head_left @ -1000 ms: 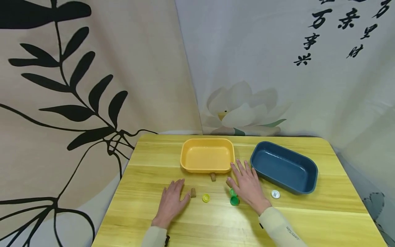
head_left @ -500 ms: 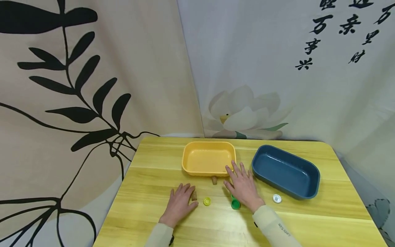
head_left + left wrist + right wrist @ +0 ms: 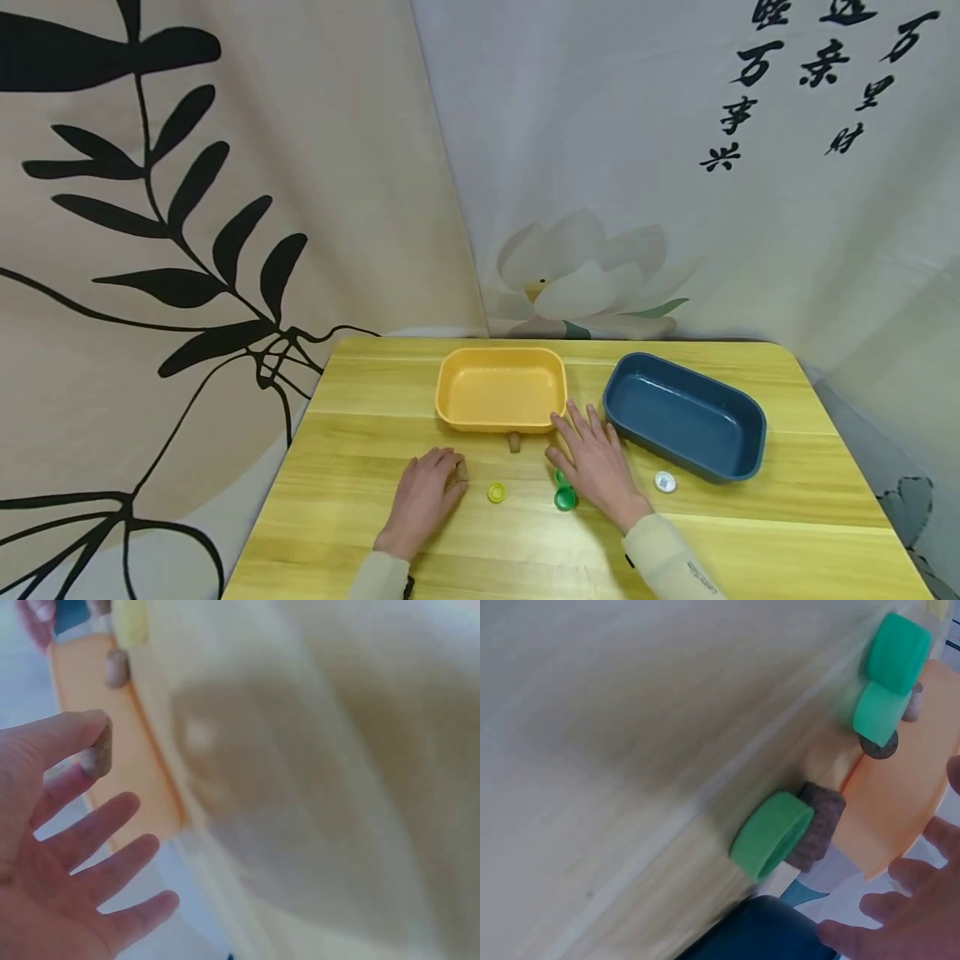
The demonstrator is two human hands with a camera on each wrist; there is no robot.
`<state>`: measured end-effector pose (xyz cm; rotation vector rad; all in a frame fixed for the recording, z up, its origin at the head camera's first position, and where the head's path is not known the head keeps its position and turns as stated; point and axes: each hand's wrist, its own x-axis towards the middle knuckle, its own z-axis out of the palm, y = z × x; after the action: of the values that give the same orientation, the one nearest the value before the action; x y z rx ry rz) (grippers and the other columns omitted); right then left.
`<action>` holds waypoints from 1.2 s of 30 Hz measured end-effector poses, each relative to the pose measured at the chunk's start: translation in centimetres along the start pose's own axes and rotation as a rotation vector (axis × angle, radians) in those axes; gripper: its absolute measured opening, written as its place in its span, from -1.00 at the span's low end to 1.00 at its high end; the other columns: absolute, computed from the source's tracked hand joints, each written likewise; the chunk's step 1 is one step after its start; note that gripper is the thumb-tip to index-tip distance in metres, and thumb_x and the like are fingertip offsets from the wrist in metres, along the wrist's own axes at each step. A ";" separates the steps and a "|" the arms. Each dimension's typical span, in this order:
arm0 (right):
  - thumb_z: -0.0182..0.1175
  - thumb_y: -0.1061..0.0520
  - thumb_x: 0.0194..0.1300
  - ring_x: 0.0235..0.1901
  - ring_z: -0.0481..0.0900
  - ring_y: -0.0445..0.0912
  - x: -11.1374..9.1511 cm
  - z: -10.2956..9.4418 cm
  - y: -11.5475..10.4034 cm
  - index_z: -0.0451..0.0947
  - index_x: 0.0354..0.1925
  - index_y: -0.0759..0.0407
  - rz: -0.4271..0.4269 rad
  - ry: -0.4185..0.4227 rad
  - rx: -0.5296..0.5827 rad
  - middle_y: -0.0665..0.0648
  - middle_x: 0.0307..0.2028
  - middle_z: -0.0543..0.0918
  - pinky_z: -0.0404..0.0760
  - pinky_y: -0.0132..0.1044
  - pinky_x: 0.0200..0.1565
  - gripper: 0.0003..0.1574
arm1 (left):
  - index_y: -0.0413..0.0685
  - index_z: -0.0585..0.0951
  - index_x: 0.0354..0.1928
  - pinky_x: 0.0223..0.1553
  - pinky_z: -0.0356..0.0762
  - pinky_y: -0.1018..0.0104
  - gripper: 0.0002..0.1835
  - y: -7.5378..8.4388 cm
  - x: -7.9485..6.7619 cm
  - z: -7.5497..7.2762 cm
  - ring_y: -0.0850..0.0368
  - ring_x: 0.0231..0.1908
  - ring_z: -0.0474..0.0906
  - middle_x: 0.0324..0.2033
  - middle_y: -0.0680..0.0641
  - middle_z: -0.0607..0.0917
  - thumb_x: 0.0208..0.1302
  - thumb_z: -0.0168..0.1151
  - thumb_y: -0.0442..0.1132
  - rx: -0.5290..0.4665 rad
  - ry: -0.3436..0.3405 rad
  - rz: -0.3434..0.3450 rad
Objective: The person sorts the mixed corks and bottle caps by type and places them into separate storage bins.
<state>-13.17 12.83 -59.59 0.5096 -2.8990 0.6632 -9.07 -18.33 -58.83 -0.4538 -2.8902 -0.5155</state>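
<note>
Thumb and index finger of my left hand [image 3: 425, 498] pinch a brown speckled cork [image 3: 99, 754], while its other fingers spread out in the left wrist view. My right hand [image 3: 596, 467] holds nothing. Its fingers are spread between the yellow tray [image 3: 501, 387] and the blue tray [image 3: 686, 417]. Just left of that hand lie green bottle caps [image 3: 566, 498]. In the right wrist view another green cap [image 3: 771, 835] sits against a cork [image 3: 819, 825]. One more cork [image 3: 514, 442] lies at the yellow tray's front edge.
A yellow cap [image 3: 497, 492] lies between the hands on the wooden table [image 3: 495, 558]. Right of the right hand is a white cap [image 3: 665, 482], in front of the blue tray. Behind the table hangs a printed cloth [image 3: 360, 167].
My left hand has gone from lying spread beside the cork to pinching it. The right hand has shifted slightly left, its fingers still spread. The head view has moved a little.
</note>
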 end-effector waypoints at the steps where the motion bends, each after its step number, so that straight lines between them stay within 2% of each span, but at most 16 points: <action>1: 0.20 -0.24 0.50 0.54 0.07 0.35 -0.1 0.0 0.1 0.40 0.50 -0.02 0.003 -0.001 0.005 0.26 0.57 0.21 0.13 0.50 0.36 -0.25 | -0.05 0.72 0.08 0.17 0.49 -0.38 -0.58 0.0 0.1 -0.3 -0.19 0.13 0.63 0.09 -0.15 0.72 0.20 0.55 -0.12 -0.001 0.022 0.005; 8: 0.18 -0.22 0.51 0.55 0.09 0.30 -1.0 -0.5 0.8 0.40 0.50 -0.02 -0.015 -0.008 -0.028 0.24 0.57 0.21 0.17 0.50 0.35 -0.28 | -0.05 0.68 0.17 0.21 0.53 -0.22 -0.57 0.8 1.7 -2.0 -0.12 0.11 0.65 0.12 -0.12 0.71 0.29 0.48 -0.16 -0.039 0.128 0.034; 16: 0.20 -0.19 0.50 0.53 0.14 0.32 -1.9 -0.8 1.3 0.37 0.52 -0.04 -0.039 0.003 -0.042 0.24 0.57 0.20 0.24 0.50 0.31 -0.26 | -0.07 0.66 0.22 0.30 0.43 -0.20 -0.55 2.5 4.6 -2.5 -0.19 0.27 0.53 0.23 -0.15 0.65 0.32 0.46 -0.16 -0.079 0.180 0.076; 27: 0.22 -0.17 0.50 0.52 0.15 0.33 -2.5 -0.6 1.3 0.37 0.52 -0.01 -0.042 0.033 -0.040 0.28 0.55 0.23 0.25 0.50 0.30 -0.25 | -0.01 0.68 0.22 0.36 0.25 -0.39 -0.58 3.6 9.3 -0.8 -0.27 0.42 0.35 0.35 -0.17 0.54 0.39 0.39 -0.04 -0.026 0.130 0.054; 32: 0.20 -0.17 0.51 0.53 0.13 0.31 -2.4 -0.7 1.4 0.35 0.53 -0.03 -0.027 0.017 -0.029 0.25 0.57 0.19 0.23 0.49 0.33 -0.26 | 0.04 0.70 0.20 0.34 0.20 -0.48 -0.59 3.8 11.7 0.4 -0.31 0.45 0.28 0.37 -0.20 0.51 0.39 0.39 0.00 0.005 0.080 0.018; 36: 0.21 -0.18 0.51 0.54 0.11 0.31 -2.4 -0.7 1.3 0.35 0.53 -0.02 -0.022 0.001 -0.026 0.24 0.58 0.16 0.21 0.49 0.34 -0.25 | 0.07 0.72 0.17 0.32 0.17 -0.54 -0.61 4.0 12.7 1.3 -0.35 0.47 0.24 0.40 -0.22 0.47 0.38 0.39 0.00 0.013 0.026 -0.019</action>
<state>-11.38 14.96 -59.95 0.5368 -2.8929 0.6222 -19.82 -10.93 -56.06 -0.4140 -2.8737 -0.5010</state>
